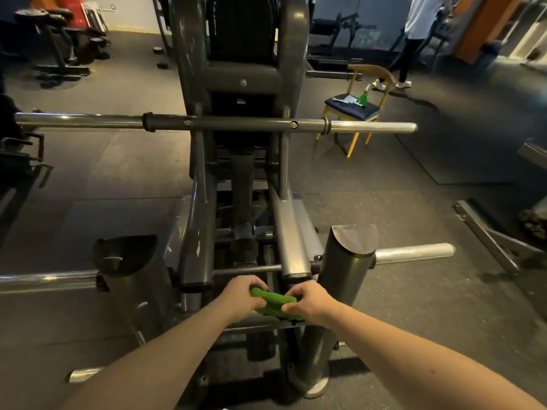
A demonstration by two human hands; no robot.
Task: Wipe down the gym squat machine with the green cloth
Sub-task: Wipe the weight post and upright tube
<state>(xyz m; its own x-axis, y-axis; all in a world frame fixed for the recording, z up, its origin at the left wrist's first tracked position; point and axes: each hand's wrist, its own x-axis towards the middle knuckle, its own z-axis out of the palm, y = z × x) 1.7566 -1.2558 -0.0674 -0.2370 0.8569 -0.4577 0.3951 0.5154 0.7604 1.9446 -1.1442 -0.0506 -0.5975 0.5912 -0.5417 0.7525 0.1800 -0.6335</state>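
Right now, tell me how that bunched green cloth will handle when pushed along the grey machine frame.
The bunched green cloth is probably floppy: it folds and sags between the left hand and right hand gripping it. Likely light, being small enough to bunch between two hands. Its fuzzy surface may drag slightly on the smooth grey metal post.

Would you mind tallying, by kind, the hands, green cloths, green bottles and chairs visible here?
hands: 2, the left hand and the right hand, both gripping the cloth
green cloth: 1
green bottle: 1
chair: 1
Total: 5
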